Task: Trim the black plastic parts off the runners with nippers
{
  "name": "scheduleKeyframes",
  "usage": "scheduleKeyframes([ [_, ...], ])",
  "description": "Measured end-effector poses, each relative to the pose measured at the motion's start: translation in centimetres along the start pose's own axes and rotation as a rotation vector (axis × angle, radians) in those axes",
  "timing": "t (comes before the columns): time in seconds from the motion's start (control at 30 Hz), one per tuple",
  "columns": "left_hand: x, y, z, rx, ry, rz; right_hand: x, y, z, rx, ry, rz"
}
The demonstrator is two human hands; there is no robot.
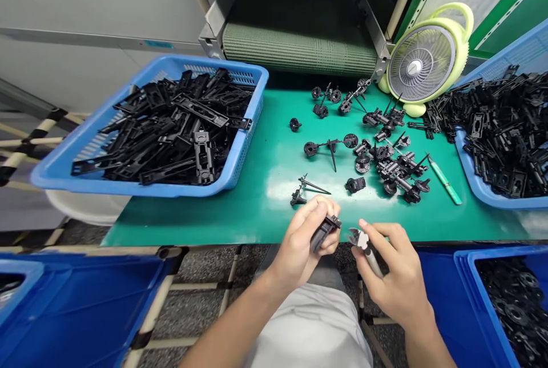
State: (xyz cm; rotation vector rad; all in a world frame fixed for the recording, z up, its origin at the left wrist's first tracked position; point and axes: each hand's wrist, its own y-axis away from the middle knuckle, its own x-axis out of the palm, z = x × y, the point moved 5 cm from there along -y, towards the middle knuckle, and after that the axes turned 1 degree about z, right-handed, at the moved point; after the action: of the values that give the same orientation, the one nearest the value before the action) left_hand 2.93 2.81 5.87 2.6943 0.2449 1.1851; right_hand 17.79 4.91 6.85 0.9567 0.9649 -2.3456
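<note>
Between the thumb and fingers of my left hand (303,241) is a small black plastic part (324,233), held just over the table's front edge. My right hand (396,268) grips a pair of cutting pliers (363,243) by pale handles, its metal jaws parted and pointing left at the part. A narrow gap separates the jaws from the part. On the green table (240,217) beyond my hands lie a black piece with thin stems (303,191) and a small black block (355,185). Farther right sits a heap of black moulded pieces (396,169).
A blue basket (252,128) of long black parts stands left; another blue basket (464,171) overflows at right. A green-handled knife (445,180) lies near it. A yellow-green fan (422,63) and a conveyor belt (299,48) are behind. Blue bins (471,276) flank me below the table.
</note>
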Motion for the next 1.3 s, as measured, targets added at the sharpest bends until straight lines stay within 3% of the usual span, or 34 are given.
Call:
scheduleKeyframes([
  [0.2,0.7,1.5,0.1,0.035,-0.045,-0.056,-0.3,-0.4,2.8,-0.100,0.078,0.032],
  [0.37,0.8,1.8,-0.1,0.182,-0.122,-0.088,0.0,0.0,3.0,-0.082,0.069,0.064],
  [0.53,0.2,1.7,-0.1,0.248,-0.167,-0.058,-0.7,0.2,2.9,-0.061,-0.015,-0.006],
  [0.63,0.0,1.5,-0.1,0.285,-0.253,-0.051,-0.7,-0.1,2.8,-0.091,0.039,0.047],
  [0.77,0.0,1.2,0.0,0.307,-0.298,-0.071,-0.5,-0.4,2.6,-0.129,0.116,0.114],
  [0.93,0.2,0.8,0.2,0.294,-0.247,-0.088,-0.5,-0.4,2.7,-0.122,0.157,0.111],
  [1.3,0.3,0.3,0.9,0.329,-0.354,-0.133,-1.0,-0.2,3.0,-0.133,0.334,0.149],
])
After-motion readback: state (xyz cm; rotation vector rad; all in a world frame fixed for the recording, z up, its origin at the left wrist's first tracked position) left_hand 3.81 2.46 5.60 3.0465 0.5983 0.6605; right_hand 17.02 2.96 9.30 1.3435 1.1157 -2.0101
